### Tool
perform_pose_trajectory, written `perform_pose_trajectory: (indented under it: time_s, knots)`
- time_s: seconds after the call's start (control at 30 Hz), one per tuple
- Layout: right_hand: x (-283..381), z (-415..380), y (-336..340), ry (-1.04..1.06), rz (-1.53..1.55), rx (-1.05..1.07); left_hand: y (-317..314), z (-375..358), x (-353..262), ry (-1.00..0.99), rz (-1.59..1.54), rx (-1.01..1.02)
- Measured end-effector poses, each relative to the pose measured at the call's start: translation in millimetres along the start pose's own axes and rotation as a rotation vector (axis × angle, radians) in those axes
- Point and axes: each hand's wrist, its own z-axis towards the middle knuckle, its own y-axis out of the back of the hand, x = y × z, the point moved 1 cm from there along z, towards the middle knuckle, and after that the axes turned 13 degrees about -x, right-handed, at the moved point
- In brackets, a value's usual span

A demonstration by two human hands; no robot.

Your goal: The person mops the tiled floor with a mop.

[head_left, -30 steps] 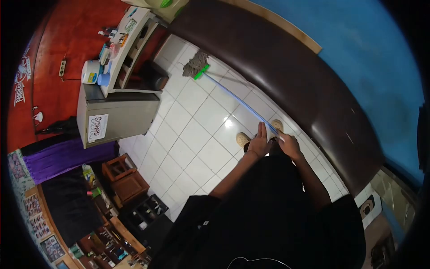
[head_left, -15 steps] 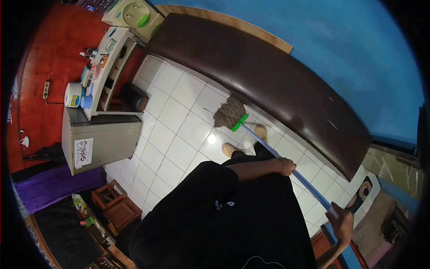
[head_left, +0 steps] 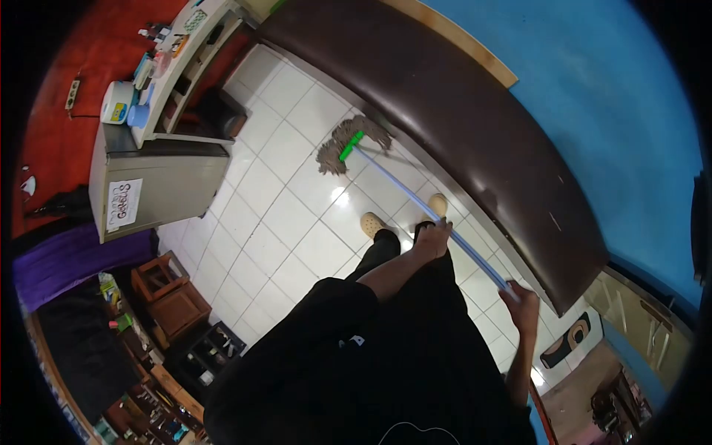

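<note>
A mop with a light blue handle (head_left: 478, 259) reaches across the floor in front of me. Its grey-brown string head (head_left: 331, 157) lies spread on the white tiles, joined to a bright green clamp (head_left: 351, 146). My left hand (head_left: 432, 241) is closed around the middle of the handle, just above my shoes. Closer to the handle's upper end, my right hand (head_left: 523, 305) grips it too. Two beige clogs (head_left: 372, 224) are on my feet beside the handle.
A long brown padded bench (head_left: 460, 141) runs along the blue wall, close to the mop head. To the left stand a small fridge (head_left: 159, 185), a white shelf unit (head_left: 194, 63) and wooden furniture (head_left: 174, 304). A patterned mat (head_left: 567, 341) lies at the lower right.
The mop head has moved away from me and to the left, its strings now fanned out on both sides of the clamp. Both hands have shifted forward with the handle.
</note>
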Motion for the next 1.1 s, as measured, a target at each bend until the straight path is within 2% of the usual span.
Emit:
perform_pose_trajectory:
  time_s: [0.07,0.17,0.2,0.23,0.27,0.33,0.37,0.4,0.5,0.6,0.67,0.7,0.73,0.77,0.8,0.83,0.87,0.9,0.97,1.0,1.03,1.07,1.1]
  knots:
    - [4,36,-56,0.139,0.115,0.018,40,2,13,0.086,0.085,0.071]
    - [30,93,-146,0.257,0.278,0.028,72,0,43,0.18,-0.027,0.042]
    - [46,109,-174,0.269,0.291,0.047,80,-4,50,0.172,-0.028,0.011]
    - [68,125,-193,0.252,0.193,0.152,87,-9,56,0.17,-0.03,-0.02]
    - [45,141,-265,0.347,0.26,0.043,91,-14,58,0.186,-0.021,-0.004]
    - [110,148,-254,0.207,0.159,0.21,80,-22,82,0.238,-0.098,-0.096]
    - [118,151,-267,0.223,0.178,0.205,97,-26,82,0.259,-0.183,-0.177]
    - [125,152,-278,0.233,0.195,0.203,111,-28,82,0.38,-0.07,-0.054]
    - [120,140,-285,0.242,0.215,0.23,116,-34,89,0.353,-0.006,-0.002]
    - [83,127,-258,0.265,0.211,0.265,110,-32,59,0.266,0.081,0.116]
    - [15,123,-253,0.363,0.391,0.231,77,-22,47,0.108,0.196,0.143]
    - [6,117,-207,0.154,0.54,0.398,59,-15,40,-0.009,0.233,0.204]
    - [-17,112,-181,0.179,0.593,0.356,59,-11,21,-0.101,0.275,0.24]
    - [-19,108,-130,-0.007,0.442,0.535,55,-9,1,-0.142,0.182,0.213]
    - [-63,96,-121,0.028,0.416,0.493,38,-4,-13,-0.25,0.153,0.207]
    - [-54,84,-72,-0.08,0.223,0.519,22,2,-26,-0.359,0.125,0.198]
    - [-60,71,-37,-0.283,0.209,0.592,17,3,-45,-0.438,0.12,0.207]
    - [-61,54,-3,-0.336,0.238,0.594,16,2,-64,-0.516,0.116,0.218]
    - [-46,21,60,-0.337,0.137,0.534,26,3,-94,-0.616,-0.005,0.375]
    - [-40,1,86,-0.392,0.091,0.5,19,2,-100,-0.647,-0.114,0.388]
    - [-18,-16,113,-0.412,0.121,0.42,24,-2,-108,-0.67,-0.084,0.432]
    - [-25,-36,131,-0.259,0.044,0.345,29,-5,-115,-0.691,-0.053,0.476]
    - [-12,-59,145,-0.389,0.214,0.188,21,-6,-117,-0.702,0.005,0.481]
